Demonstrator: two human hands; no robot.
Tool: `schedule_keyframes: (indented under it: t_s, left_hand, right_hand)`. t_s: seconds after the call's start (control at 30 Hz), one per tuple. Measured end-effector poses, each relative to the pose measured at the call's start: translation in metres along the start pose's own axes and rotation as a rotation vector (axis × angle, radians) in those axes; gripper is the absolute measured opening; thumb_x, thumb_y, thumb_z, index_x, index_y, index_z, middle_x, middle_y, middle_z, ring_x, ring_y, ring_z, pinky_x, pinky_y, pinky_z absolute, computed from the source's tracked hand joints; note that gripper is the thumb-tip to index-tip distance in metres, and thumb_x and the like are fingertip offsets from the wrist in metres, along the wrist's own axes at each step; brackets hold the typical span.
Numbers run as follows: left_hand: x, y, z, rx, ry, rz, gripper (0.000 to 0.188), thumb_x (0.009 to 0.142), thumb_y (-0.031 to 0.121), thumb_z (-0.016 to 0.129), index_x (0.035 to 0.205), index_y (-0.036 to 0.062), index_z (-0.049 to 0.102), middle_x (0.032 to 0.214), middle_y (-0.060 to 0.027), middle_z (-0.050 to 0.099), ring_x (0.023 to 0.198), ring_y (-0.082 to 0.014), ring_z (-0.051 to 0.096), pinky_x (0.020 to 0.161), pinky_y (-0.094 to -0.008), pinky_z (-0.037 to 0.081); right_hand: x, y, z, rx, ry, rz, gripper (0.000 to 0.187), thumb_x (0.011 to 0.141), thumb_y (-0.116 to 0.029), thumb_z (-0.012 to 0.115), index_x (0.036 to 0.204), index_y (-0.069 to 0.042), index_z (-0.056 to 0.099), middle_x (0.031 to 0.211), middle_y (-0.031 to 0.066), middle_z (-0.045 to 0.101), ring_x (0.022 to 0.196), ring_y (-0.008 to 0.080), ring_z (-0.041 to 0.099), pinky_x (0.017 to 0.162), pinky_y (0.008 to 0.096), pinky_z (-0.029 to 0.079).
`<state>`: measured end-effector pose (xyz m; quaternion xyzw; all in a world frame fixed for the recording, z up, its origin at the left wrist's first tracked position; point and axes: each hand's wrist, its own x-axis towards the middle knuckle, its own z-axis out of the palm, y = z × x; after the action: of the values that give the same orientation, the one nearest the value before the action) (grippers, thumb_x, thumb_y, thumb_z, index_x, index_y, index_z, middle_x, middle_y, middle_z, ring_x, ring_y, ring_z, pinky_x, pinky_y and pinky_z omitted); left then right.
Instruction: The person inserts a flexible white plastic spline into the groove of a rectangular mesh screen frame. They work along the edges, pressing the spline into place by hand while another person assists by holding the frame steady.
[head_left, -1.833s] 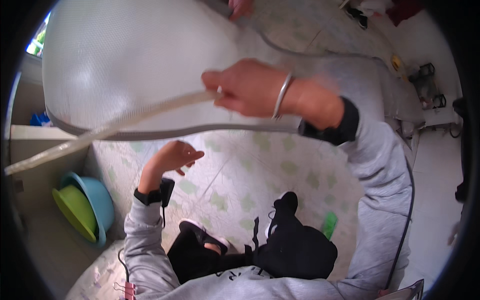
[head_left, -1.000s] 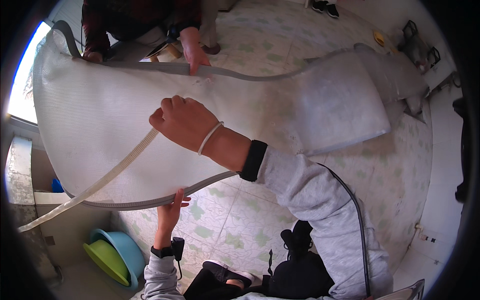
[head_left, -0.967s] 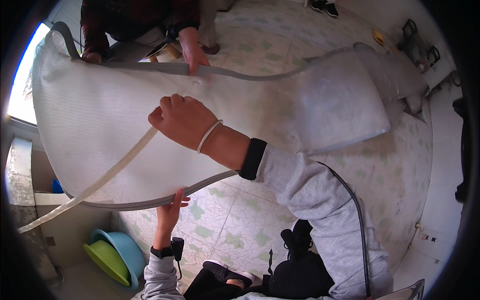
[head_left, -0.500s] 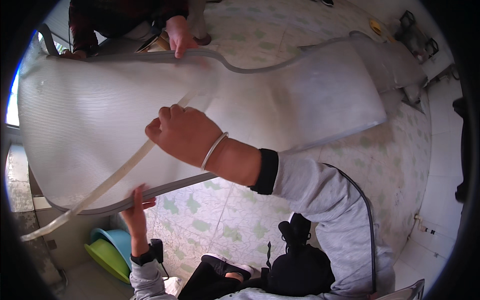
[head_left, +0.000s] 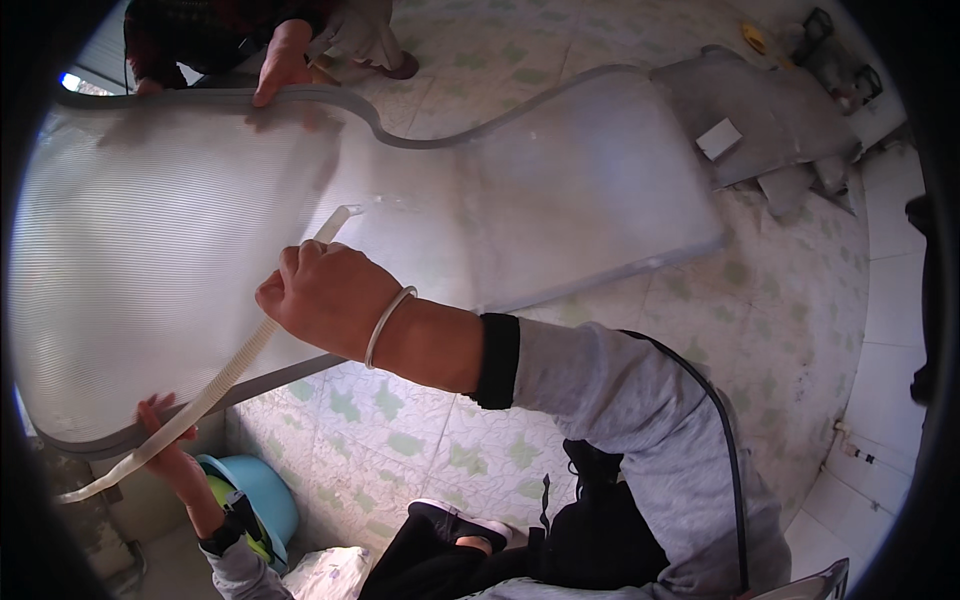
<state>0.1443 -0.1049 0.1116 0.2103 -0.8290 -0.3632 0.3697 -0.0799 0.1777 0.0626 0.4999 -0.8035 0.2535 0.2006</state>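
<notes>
- A pale strip [head_left: 235,365] is being pinched in the right hand [head_left: 325,300], whose grip is closed around it, above the mesh [head_left: 150,270], seemingly so it can be led along the frame [head_left: 300,368].
- Below that grip, the strip's lower run is being pressed against the frame's edge by the left hand [head_left: 168,455], fingers curled on it.
- Beyond the grip, the far edge is being steadied by another person's hand [head_left: 280,70], keeping the mesh spread over the floor [head_left: 760,300].

Right hand [head_left: 325,300] gripped the strip [head_left: 215,385] against the mesh panel [head_left: 170,270]; left hand [head_left: 165,450] held the panel's lower edge.
</notes>
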Motion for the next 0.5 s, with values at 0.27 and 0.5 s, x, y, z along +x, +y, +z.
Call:
schedule_keyframes:
  t_s: [0.27, 0.5]
  left_hand:
    - [-0.002, 0.004, 0.005, -0.033, 0.216, -0.165, 0.037, 0.096, 0.03, 0.056, 0.111, -0.0032, 0.061, 0.097, -0.0149, 0.068, 0.053, -0.0087, 0.049, 0.044, -0.0211, 0.034]
    - [-0.03, -0.034, -0.001, -0.073, 0.251, -0.072, 0.032, 0.094, 0.026, 0.058, 0.111, -0.0014, 0.063, 0.095, -0.0144, 0.067, 0.06, -0.0107, 0.054, 0.048, -0.0223, 0.038]
  right_hand:
    - [0.0, 0.015, 0.016, 0.073, 0.077, -0.012, 0.017, 0.078, -0.009, 0.061, 0.094, -0.006, 0.055, 0.082, 0.0114, 0.058, 0.077, 0.021, 0.062, 0.058, 0.0301, 0.055]
    - [-0.014, 0.011, 0.042, 0.085, 0.121, -0.077, 0.014, 0.079, -0.009, 0.061, 0.091, -0.007, 0.053, 0.078, 0.0082, 0.056, 0.072, 0.0181, 0.061, 0.054, 0.0279, 0.055]
